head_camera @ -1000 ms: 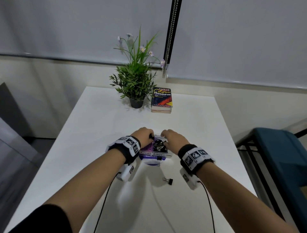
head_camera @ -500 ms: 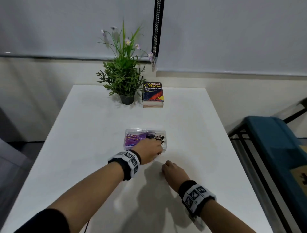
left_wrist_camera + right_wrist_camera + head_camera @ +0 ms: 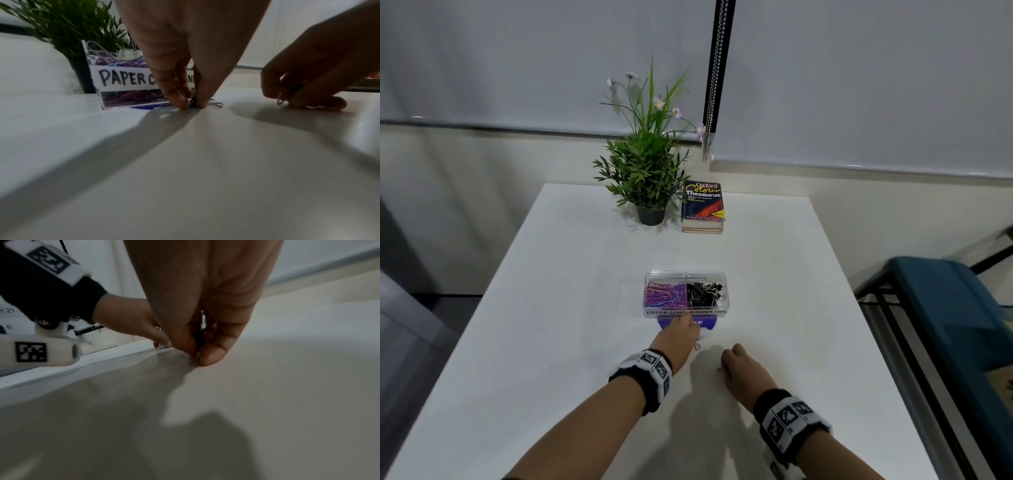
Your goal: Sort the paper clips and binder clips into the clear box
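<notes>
The clear box [image 3: 686, 310] stands mid-table, with coloured paper clips [image 3: 662, 294] in its left half and black binder clips [image 3: 703, 293] in its right half. Just in front of it my left hand [image 3: 192, 105] pinches a small dark binder clip [image 3: 216, 104] that lies on the table; its wire handle sticks out to the right. A little nearer and to the right, my right hand [image 3: 197, 353] pinches another black binder clip [image 3: 198, 337] against the tabletop. In the left wrist view that clip's wire loop [image 3: 280, 101] shows below the right hand's fingers.
A purple card [image 3: 707, 322] lies under the box's front edge. A potted plant [image 3: 645, 178] and a thesaurus [image 3: 703, 205] stand at the far end of the white table [image 3: 551, 308]. A blue seat [image 3: 945, 308] is off the table's right edge.
Both hands have come back from over the box to the table in front of it. The left hand now pinches a clip by the box, the right hand one nearer to me.
</notes>
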